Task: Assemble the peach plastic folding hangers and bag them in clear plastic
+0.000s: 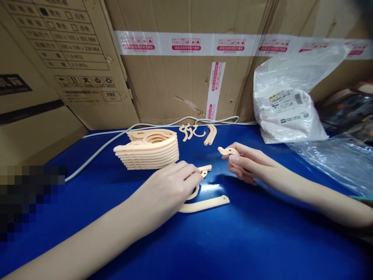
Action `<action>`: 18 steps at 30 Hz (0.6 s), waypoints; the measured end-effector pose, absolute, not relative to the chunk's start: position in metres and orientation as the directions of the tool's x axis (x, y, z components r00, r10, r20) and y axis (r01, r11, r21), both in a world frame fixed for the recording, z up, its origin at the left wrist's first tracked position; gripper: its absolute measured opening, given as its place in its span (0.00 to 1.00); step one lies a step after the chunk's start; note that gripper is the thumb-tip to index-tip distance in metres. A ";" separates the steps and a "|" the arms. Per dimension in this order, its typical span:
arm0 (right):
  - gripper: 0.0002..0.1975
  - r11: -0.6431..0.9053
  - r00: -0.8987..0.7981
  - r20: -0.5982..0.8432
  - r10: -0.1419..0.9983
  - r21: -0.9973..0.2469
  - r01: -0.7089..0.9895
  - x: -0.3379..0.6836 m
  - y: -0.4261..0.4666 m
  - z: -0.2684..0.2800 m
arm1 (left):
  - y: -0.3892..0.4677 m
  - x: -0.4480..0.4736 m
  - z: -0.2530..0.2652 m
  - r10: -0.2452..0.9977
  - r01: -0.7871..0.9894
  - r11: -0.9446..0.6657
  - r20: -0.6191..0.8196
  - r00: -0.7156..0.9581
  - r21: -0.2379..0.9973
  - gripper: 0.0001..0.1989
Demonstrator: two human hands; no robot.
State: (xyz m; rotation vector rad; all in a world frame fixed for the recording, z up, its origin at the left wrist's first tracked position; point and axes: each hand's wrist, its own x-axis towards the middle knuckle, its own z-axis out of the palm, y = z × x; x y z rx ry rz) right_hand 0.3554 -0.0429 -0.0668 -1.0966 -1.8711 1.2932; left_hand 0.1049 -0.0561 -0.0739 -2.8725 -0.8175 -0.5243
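Observation:
In the head view my right hand [246, 163] pinches a small cream plastic hanger hook [223, 151], an S-curved piece with a hole in it. My left hand [175, 182] is closed around cream plastic hanger parts [205, 169], whose ends stick out past the fingertips; the palm side is hidden. Under that hand, a long hanger arm [205, 204] with a hole at its right end extends over the blue tabletop [233, 241]. A gap separates my two hands. Just beyond the left one stands a neat stack of hanger pieces [147, 151].
Several loose hooks [199, 132] and short curved pieces [210, 135] lie at the back. A white cable [107, 140] runs along the rear and left. Cardboard boxes [171, 85] wall the back and left. A filled plastic bag [288, 105] and clear film [335, 159] occupy the right.

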 end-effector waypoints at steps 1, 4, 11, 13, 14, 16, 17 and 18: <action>0.14 0.195 -0.460 0.033 0.888 -0.930 0.310 0.356 -0.043 -0.067 | -0.059 0.107 -0.074 0.501 0.520 -0.853 0.365 0.785 0.052 0.12; 0.18 0.247 -0.467 0.055 0.882 -0.900 0.359 0.358 -0.042 -0.069 | -0.068 0.113 -0.074 0.539 0.497 -0.842 0.307 0.784 0.209 0.13; 0.20 0.306 -0.523 0.020 0.852 -0.829 0.468 0.356 -0.044 -0.066 | -0.067 0.118 -0.079 0.583 0.528 -0.797 0.147 0.799 0.295 0.09; 0.20 0.327 -0.516 0.027 0.856 -0.802 0.500 0.354 -0.046 -0.065 | -0.066 0.119 -0.080 0.586 0.535 -0.796 0.135 0.799 0.283 0.07; 0.20 0.340 -0.515 0.034 0.857 -0.787 0.515 0.353 -0.047 -0.064 | -0.065 0.119 -0.080 0.587 0.538 -0.796 0.136 0.798 0.276 0.07; 0.19 0.364 -0.521 0.046 0.852 -0.766 0.529 0.353 -0.047 -0.063 | -0.064 0.119 -0.082 0.595 0.543 -0.793 0.161 0.787 0.277 0.07; 0.19 0.374 -0.527 0.051 0.848 -0.762 0.529 0.353 -0.047 -0.063 | -0.064 0.118 -0.083 0.599 0.540 -0.790 0.182 0.779 0.290 0.07; 0.19 0.381 -0.533 0.055 0.845 -0.760 0.526 0.353 -0.047 -0.063 | -0.063 0.117 -0.085 0.604 0.534 -0.786 0.203 0.771 0.311 0.07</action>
